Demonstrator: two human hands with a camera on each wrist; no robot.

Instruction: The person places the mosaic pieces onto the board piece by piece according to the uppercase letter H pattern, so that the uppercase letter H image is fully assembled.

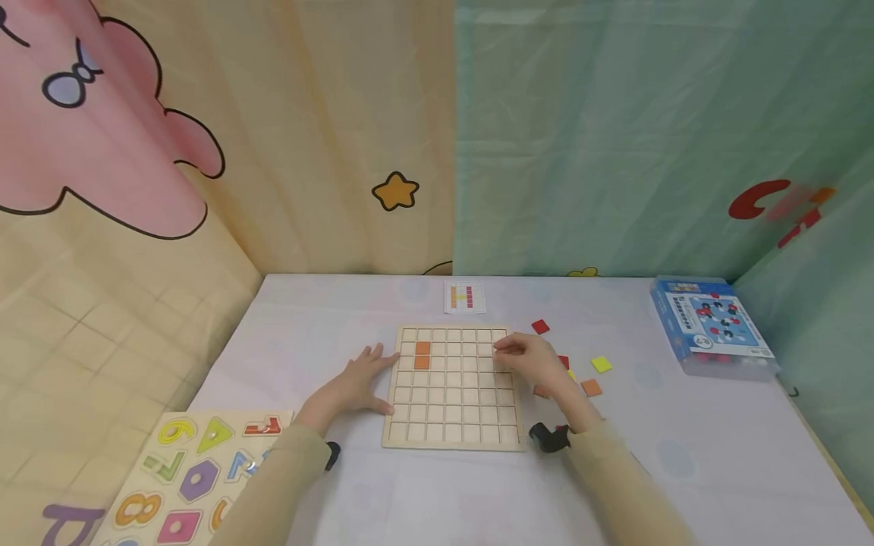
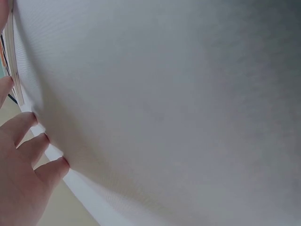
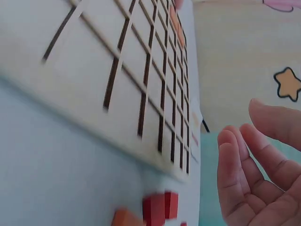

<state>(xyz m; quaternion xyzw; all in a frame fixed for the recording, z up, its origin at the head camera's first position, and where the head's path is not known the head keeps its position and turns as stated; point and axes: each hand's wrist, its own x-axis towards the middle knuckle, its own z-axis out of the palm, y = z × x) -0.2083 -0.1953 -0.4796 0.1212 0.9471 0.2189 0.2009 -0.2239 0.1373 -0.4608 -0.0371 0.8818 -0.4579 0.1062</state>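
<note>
Left hand (image 1: 353, 385) splayed, palm down, right hand (image 1: 534, 360) raised, loosely curved

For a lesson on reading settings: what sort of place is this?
Probably a children's play or learning corner: cartoon-printed hangings behind and beside the table, which bears a wooden grid board and a number-and-shape puzzle.

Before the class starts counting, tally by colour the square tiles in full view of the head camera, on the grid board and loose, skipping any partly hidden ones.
Orange tiles: 3 (two on the grid board, one loose on the table)
Red tile: 1 (loose)
Yellow tile: 1 (loose)
Total: 5
</note>
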